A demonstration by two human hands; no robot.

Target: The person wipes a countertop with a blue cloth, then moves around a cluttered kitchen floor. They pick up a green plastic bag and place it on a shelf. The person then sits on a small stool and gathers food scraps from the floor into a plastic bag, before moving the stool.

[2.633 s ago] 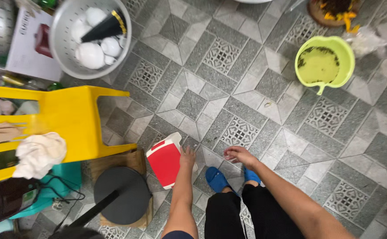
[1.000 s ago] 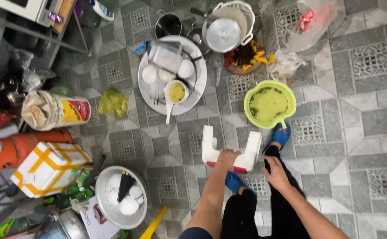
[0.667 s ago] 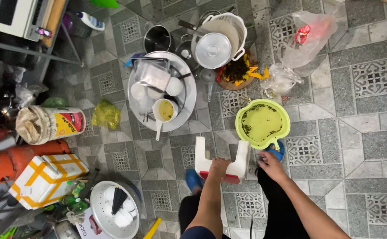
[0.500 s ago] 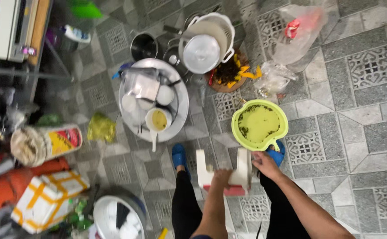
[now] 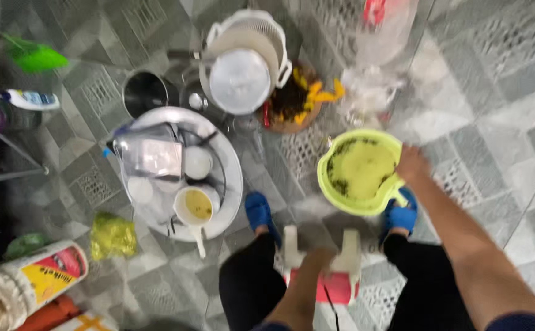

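We count two bare hands, the left hand [image 5: 319, 260] and the right hand [image 5: 411, 164]. At the right hand sits one lime-green plastic basin [image 5: 359, 171]; under the left, one small red-and-white plastic stool [image 5: 322, 270]. Left of both hands lies one round metal tray [image 5: 227, 184] bearing one small pale cup of yellow liquid [image 5: 195, 206]. Two blue slippers [image 5: 259, 211] flank the stool.
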